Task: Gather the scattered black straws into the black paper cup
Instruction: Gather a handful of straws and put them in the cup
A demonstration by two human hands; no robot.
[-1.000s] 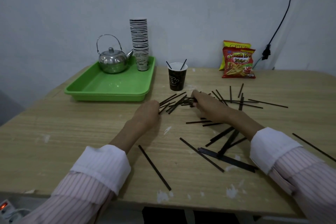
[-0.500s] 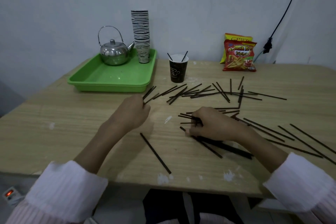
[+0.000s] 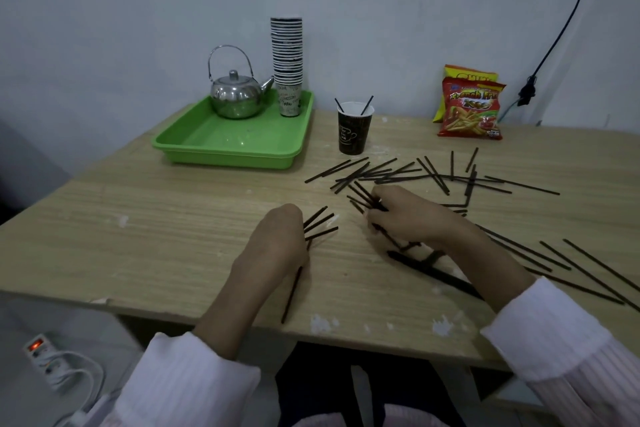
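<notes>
Head view: black paper cup [image 3: 354, 130] nr table's [image 3: 166, 218] far edge, only 2 in it. Left hand [image 3: 277, 243] grips approx 3 straws [image 3: 398, 175]; right hand [image 3: 401, 215] pinches a bundle, mid-table. Most lie loose centre to right edge, so early stage.

- Table [image 3: 173, 218]: light wood-grain top with white chips and scuffs along the near edge.
- Tray [image 3: 221, 156]: green plastic, at the table's far left.
- Kettle [image 3: 237, 97]: shiny metal, handle raised, standing in the tray's back part, spout toward the cups.
- Stack of paper cups [image 3: 286, 59]: tall, upright, in the tray's back right corner.
- Red snack bag [image 3: 471, 111]: propped against the wall [image 3: 138, 10], overlapping a yellow snack bag [image 3: 467, 72] behind it.
- Black cable [image 3: 568, 21]: running down the wall at right.
- Power strip [image 3: 43, 354]: white, red light lit, on the floor at lower left.
</notes>
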